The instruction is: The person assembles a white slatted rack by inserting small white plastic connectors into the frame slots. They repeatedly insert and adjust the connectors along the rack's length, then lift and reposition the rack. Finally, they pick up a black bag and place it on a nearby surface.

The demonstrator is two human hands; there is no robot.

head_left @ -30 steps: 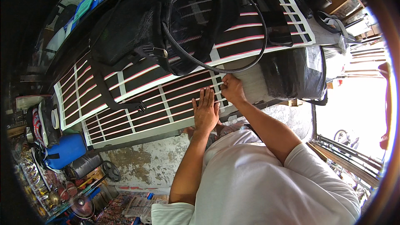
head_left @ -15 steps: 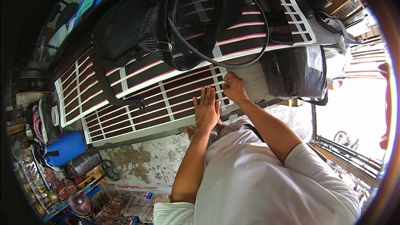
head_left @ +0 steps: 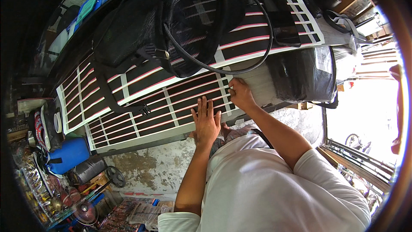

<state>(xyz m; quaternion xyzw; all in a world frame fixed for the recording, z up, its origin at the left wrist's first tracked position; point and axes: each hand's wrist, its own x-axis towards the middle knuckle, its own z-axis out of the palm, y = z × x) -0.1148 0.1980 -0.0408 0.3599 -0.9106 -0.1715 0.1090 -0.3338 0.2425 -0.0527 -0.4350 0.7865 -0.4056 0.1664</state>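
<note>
While lower white grille [head_left: 141, 116] lies under upper grille [head_left: 274, 21]: left hand [head_left: 206, 122] pressed flat, fingers spread, at 6 o'clock; right hand [head_left: 241, 94] pinching corner at 3 o'clock; seating apparently unfinished.

White grille panel [head_left: 159, 111] with dark slots crossed by thin pink-red stripes; second white grille [head_left: 274, 38] above it, same pattern. Black mesh bag [head_left: 193, 21] and black cable [head_left: 257, 60] above the panel. Blue cylinder bag [head_left: 68, 154] below-left of it. White t-shirt [head_left: 274, 189] below it.
</note>
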